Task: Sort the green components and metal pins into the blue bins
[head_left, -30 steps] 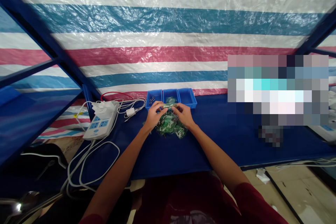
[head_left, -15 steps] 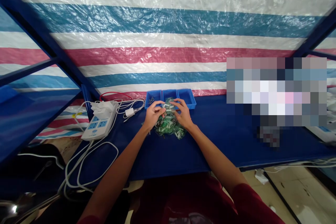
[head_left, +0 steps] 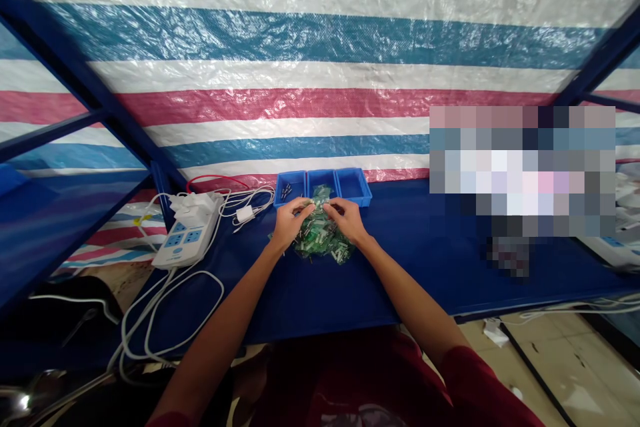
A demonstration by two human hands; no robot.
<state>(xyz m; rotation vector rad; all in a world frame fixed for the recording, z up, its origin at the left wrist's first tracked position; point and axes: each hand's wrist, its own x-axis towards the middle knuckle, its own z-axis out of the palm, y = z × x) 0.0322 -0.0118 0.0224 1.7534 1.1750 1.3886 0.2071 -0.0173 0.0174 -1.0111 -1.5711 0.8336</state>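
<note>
At the left side of the frame, a white power strip point(head_left: 183, 250) lies on the blue table point(head_left: 400, 247), with white cords point(head_left: 260, 199) by it. A small white plug point(head_left: 245, 214) sits a bit further right. The cords are near the arm, so it is best to let the elbow stay off them.

Near the middle, a blue tray point(head_left: 354, 187) has 3 parts. Its left part has small dark sticks point(head_left: 286, 191) in it, and its middle part has green bits point(head_left: 323, 192).

Just below the tray, the left hand point(head_left: 290, 221) pinches the left end of a small green piece point(head_left: 319, 203) with its thumb and fingers. The piece is in the middle of the frame, between the 2 hands, over the top of a green heap point(head_left: 323, 240). It is too small to tell just what it is. The right hand point(head_left: 349, 220) seems to pinch its right end.

A soft pinch with both hands looks best, I think, as a hard squeeze could bend the piece. Tips close together give good control. The wrists should not push the heap, or bits could slide away.
</note>
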